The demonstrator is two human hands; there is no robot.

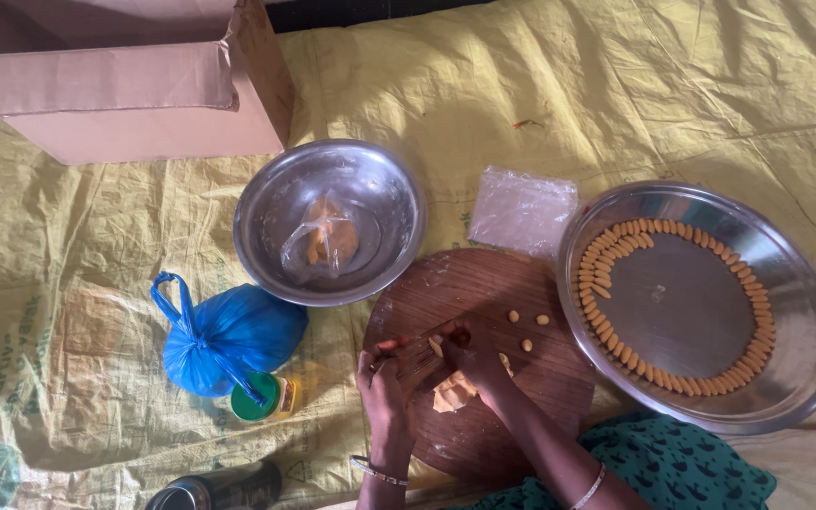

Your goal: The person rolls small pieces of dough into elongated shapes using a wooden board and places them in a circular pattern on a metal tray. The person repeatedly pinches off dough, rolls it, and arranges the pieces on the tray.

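Note:
My left hand [382, 385] and my right hand [477, 357] are together over a round wooden board [521, 401]. Between them they hold a small ridged tool [416, 357] with a bit of orange dough [435, 346] pressed on it. A lump of the same dough [453, 392] lies on the board under my right wrist. Three small shaped pieces [527, 329] rest further out on the board. To the right stands a large steel plate [805, 368] with several shaped pieces [606, 326] laid in a ring along its inner edge.
A steel bowl [266, 194] holding a plastic bag of dough [325, 241] stands behind the board. A tied blue plastic bag [233, 332], a green-capped bottle [264, 397], a clear plastic sheet [521, 210], a cardboard box [134, 90] and a dark can [214, 489] lie on the yellow sheet [616, 85].

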